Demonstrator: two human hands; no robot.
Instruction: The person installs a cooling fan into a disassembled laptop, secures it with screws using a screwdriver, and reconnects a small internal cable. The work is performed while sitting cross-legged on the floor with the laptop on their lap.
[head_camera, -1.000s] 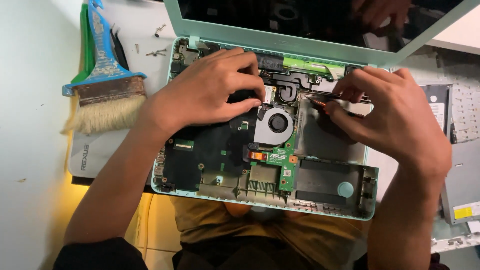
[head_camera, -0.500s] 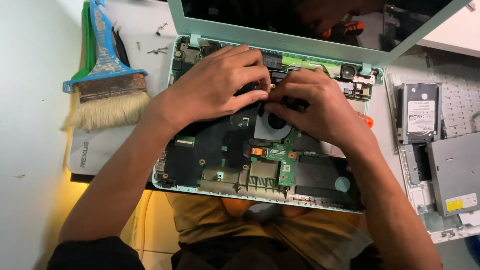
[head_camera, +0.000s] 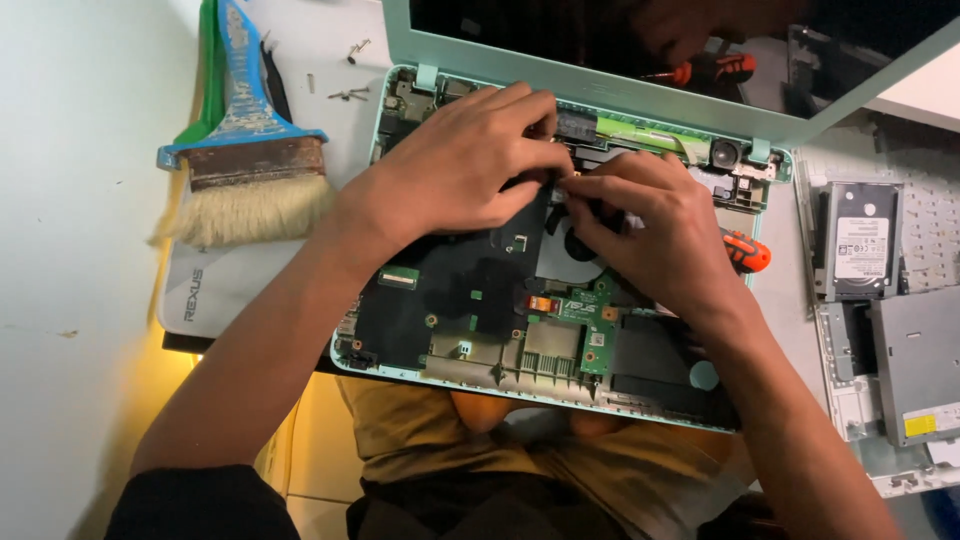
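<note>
White desk surface (head_camera: 70, 200) fills the left of the head view, and on it sits an opened mint-green laptop (head_camera: 400, 365) with its keyboard deck removed and its screen (head_camera: 600, 40) tilted up at the top.

Both hands work over the upper middle of the exposed mainboard (head_camera: 450, 290), just above the round cooling fan (head_camera: 580, 245). The left hand (head_camera: 450, 170) lies palm-down across the board, fingers curled toward the hinge edge. The right hand (head_camera: 650, 235) meets it fingertip to fingertip, pinching at something small and dark near the heat pipe. What exactly either hand holds I cannot tell, because the fingers hide it. An orange-handled screwdriver (head_camera: 745, 252) pokes out from under the right hand, lying against the laptop's right edge.

Beside the laptop on the left rests a wide paintbrush (head_camera: 245, 180) with a blue handle, and a few loose screws (head_camera: 350, 95) lie near the hinge. On the right sit a hard drive (head_camera: 860, 240) and a grey optical drive (head_camera: 915, 365).

The risks, as I judge them: the palm pressing on the bare board could flex it or bend a connector. A tug on a small part near the fan could tear a thin cable. The screws lie unguarded and could roll off or get swept away by a sleeve. The screwdriver tip, close under the wrist, could scratch the board.
</note>
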